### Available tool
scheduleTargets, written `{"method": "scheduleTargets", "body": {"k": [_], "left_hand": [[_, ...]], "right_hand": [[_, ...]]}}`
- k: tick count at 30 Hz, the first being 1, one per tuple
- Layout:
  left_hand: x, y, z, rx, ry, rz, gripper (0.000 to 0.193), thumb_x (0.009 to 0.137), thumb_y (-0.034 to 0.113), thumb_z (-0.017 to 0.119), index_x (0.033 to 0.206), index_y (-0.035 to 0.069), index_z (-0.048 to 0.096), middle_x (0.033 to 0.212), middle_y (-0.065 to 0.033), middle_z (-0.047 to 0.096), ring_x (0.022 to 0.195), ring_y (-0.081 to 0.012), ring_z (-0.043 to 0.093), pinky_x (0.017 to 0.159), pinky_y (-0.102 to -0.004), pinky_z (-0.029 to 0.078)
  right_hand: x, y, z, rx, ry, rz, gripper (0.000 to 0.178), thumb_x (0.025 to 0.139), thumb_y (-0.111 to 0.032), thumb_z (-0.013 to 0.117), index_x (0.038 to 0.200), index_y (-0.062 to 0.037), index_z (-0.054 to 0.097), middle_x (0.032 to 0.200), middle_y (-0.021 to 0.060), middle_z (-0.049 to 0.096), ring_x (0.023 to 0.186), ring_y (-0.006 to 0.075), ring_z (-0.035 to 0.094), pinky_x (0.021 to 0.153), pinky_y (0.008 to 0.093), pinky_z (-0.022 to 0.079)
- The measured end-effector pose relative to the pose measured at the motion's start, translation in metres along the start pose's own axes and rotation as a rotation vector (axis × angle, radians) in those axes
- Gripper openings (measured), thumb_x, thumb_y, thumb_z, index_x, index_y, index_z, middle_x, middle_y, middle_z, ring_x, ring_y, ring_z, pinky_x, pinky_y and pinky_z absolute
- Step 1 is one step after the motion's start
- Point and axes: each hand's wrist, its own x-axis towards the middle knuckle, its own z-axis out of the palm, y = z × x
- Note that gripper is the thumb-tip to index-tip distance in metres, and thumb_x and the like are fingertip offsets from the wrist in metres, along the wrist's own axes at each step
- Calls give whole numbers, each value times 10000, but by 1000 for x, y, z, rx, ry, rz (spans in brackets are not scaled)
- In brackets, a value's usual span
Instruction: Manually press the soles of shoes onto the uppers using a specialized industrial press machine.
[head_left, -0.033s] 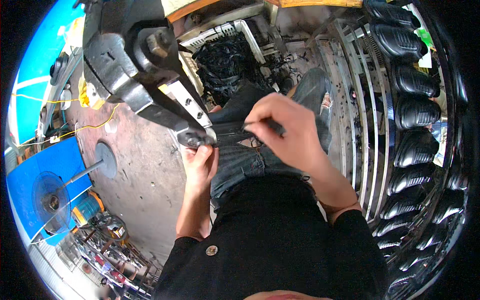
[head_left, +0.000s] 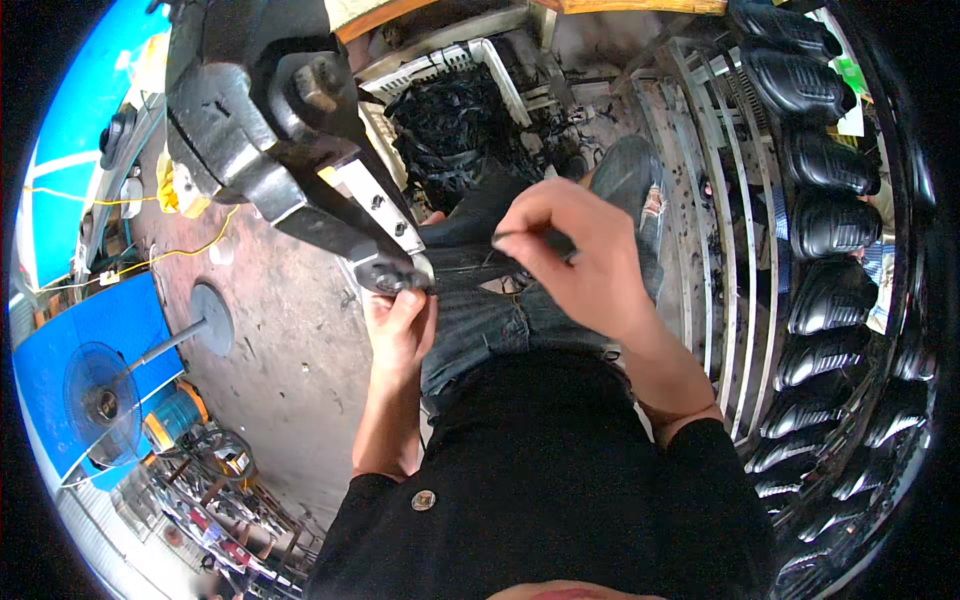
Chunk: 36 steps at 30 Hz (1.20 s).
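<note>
A large black metal machine arm [head_left: 300, 190] with a pale metal plate [head_left: 375, 205] reaches down from the upper left. My left hand [head_left: 398, 325] is closed at its lower tip, thumb up against a small dark part [head_left: 392, 278]; what the fingers grip beneath is hidden. Over my lap, to the right of that tip, my right hand [head_left: 580, 250] is raised in a pinch. A short, thin black strip [head_left: 499, 240] pokes out between its thumb and forefinger; its kind is too small to tell.
Beyond my knees stands a white crate [head_left: 505, 80] heaped with black scraps [head_left: 450, 125]. On the right, a metal rack [head_left: 735, 240] carries rows of black shoes [head_left: 835, 222]. A standing fan [head_left: 105, 402] and a yellow cord [head_left: 200, 245] are on the left.
My right hand has shifted slightly to the right, its pinch a little higher. The left hand and the machine arm look the same.
</note>
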Motion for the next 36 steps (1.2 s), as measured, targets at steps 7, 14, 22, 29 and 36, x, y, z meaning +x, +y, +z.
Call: {"method": "scheduleTargets", "body": {"k": [7,14,22,29,36], "left_hand": [[-3,-5,-3,-117,57,-45,568,856,88,744,1354,29,477,1430,-281,500,1349,-354,475,1128,-482,348],[0,-13,-8,95,92,51,376,865,52,714,1208,-33,586,1129,-113,675,995,-232,659,931,-394,521],[1,-18,-27,-121,156,-87,401,804,-103,655,1142,81,543,969,-37,634,883,-162,615,804,-311,492],[2,-17,-24,-147,152,-116,478,789,-109,643,1209,81,518,1065,-56,638,975,-192,624,885,-349,504],[1,-12,-26,11,65,-48,437,871,229,779,1199,6,595,1096,-88,692,953,-219,676,801,-342,554]], "right_hand": [[-1,9,2,182,37,236,89,889,51,682,950,18,627,890,50,647,814,106,645,733,237,526],[5,12,14,502,80,389,67,961,26,611,1028,23,607,950,67,679,876,134,694,822,251,557],[-5,27,7,334,68,329,209,922,32,661,1122,-4,615,1018,62,664,934,112,668,807,227,539],[10,16,0,64,-147,36,372,758,3,803,1112,-76,724,971,63,664,763,140,653,688,272,529],[18,19,-2,101,-208,97,99,830,-6,737,924,-23,709,863,72,680,776,167,665,675,293,514]]}}
